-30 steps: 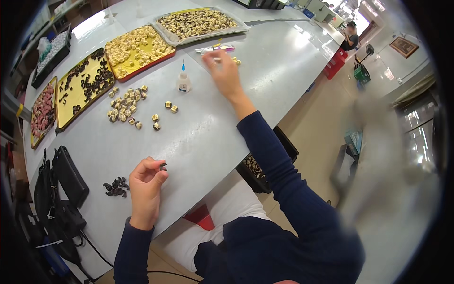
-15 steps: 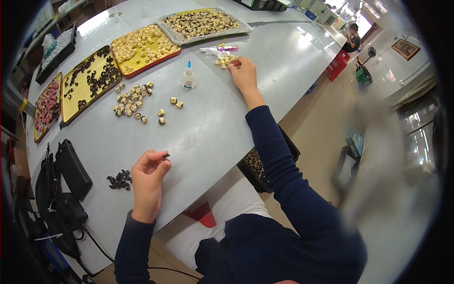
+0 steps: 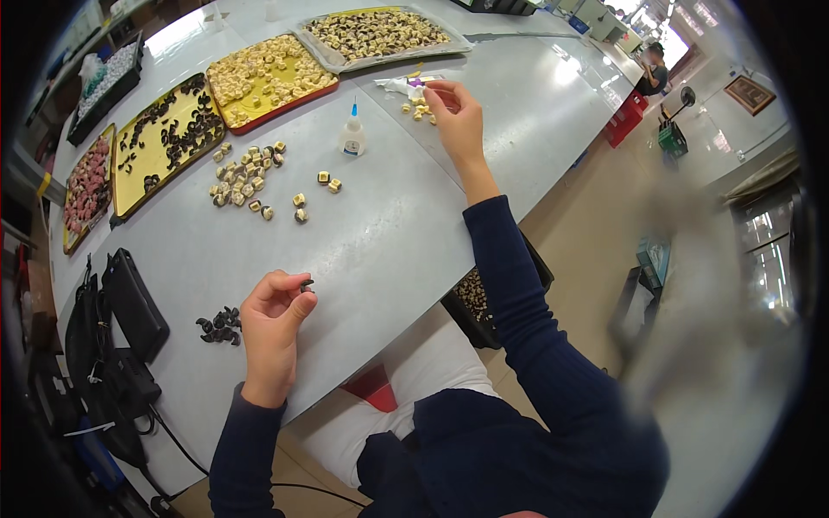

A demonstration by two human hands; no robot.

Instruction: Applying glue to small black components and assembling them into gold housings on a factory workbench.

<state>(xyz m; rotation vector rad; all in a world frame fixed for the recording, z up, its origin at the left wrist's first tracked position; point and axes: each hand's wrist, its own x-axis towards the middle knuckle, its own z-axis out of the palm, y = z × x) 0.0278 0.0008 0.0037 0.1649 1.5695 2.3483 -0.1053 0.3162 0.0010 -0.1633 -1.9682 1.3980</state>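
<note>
My left hand is raised over the near part of the table, pinching a small black curved piece between thumb and fingertips. Beside it lies a small heap of similar black curved pieces. Farther off, my right hand reaches to a little group of cream cube-like pieces. Its thumb and fingers close together by a white crumpled wrapper and a purple item; what they grip, if anything, I cannot make out. Cream-and-black assembled pieces form a cluster mid-table, several lying apart.
A clear bottle with a blue needle tip stands mid-table. Yellow trays hold black pieces, cream pieces and mixed pieces. A black device and cables lie left. A black bin sits below the table edge.
My right hand has shifted slightly away and right, from the cream pieces toward the white wrapper and purple item. My left hand keeps its pinch on the black piece, almost unmoved.
</note>
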